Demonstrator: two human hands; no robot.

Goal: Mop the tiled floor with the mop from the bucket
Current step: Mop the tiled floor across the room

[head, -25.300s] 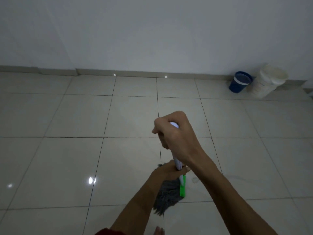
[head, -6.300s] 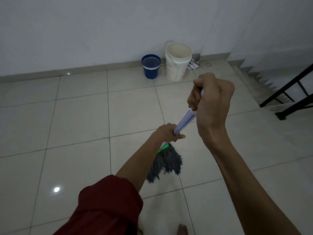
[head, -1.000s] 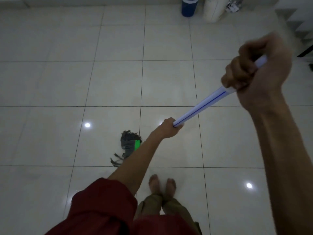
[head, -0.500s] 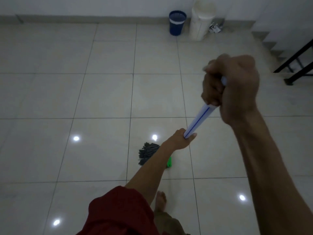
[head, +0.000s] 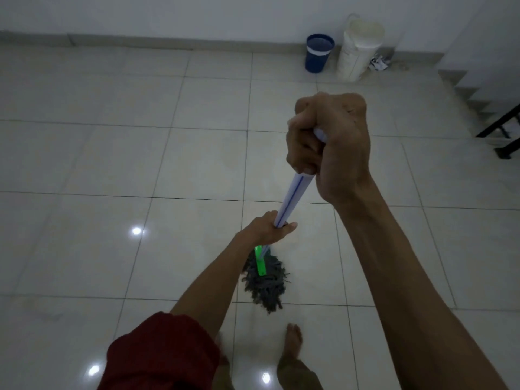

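Observation:
The mop has a white handle [head: 294,197] with a thin blue stripe, a green clamp [head: 260,263] and a grey string head [head: 266,285] lying on the pale tiled floor [head: 118,161], just ahead of my bare feet. My right hand [head: 329,142] is closed around the top of the handle, close to the camera. My left hand [head: 267,229] grips the handle lower down, just above the green clamp. A blue bucket [head: 319,53] stands by the far wall, well beyond the mop.
A tall white bucket [head: 358,46] stands right of the blue one, with small litter [head: 378,63] beside it. Steps [head: 472,91] rise at the far right with a black railing [head: 503,128]. My bare right foot [head: 294,337] is just behind the mop head.
The mop head has swung from my left to the right and now lies straight in front of my feet. Both hands kept their grip, and the handle now stands steeper.

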